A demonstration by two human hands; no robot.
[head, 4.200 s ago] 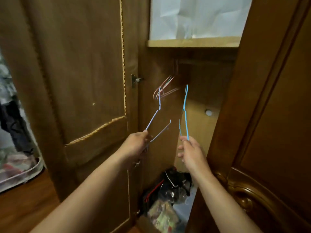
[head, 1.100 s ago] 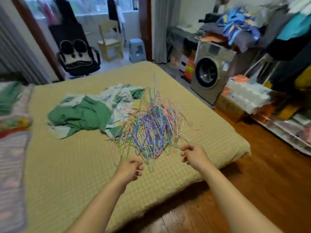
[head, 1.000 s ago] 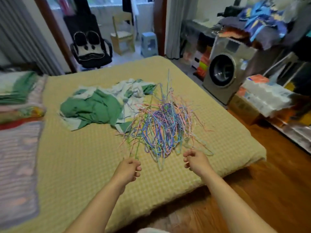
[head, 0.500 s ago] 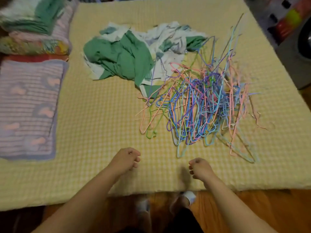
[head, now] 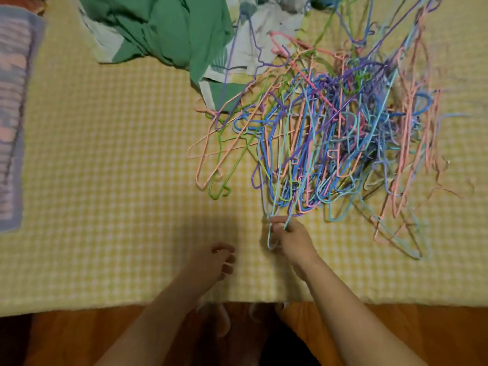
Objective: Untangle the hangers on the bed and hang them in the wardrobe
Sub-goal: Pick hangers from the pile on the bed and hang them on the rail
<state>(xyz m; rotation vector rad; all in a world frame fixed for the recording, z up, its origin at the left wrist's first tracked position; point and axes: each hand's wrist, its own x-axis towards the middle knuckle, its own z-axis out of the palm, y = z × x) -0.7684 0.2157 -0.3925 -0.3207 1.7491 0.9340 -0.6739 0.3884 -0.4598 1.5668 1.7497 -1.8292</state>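
A tangled pile of thin wire hangers [head: 338, 133] in blue, pink, purple, green and teal lies on the yellow checked bed cover [head: 105, 154]. My right hand [head: 290, 237] is at the pile's near edge and pinches the hook end of a light blue hanger [head: 272, 239] that still runs into the tangle. My left hand [head: 214, 262] hovers over the cover just left of it, fingers loosely curled, holding nothing. The wardrobe is out of view.
A crumpled green and white cloth [head: 171, 30] lies beyond the pile at the top. A folded striped blanket [head: 13, 114] sits at the left edge. The bed's near edge meets a wooden floor [head: 66, 336] below my arms.
I turned from the wardrobe to the bed and leaned over the pile. My right hand moved forward from the bed edge and took hold of a light blue hanger's hook.
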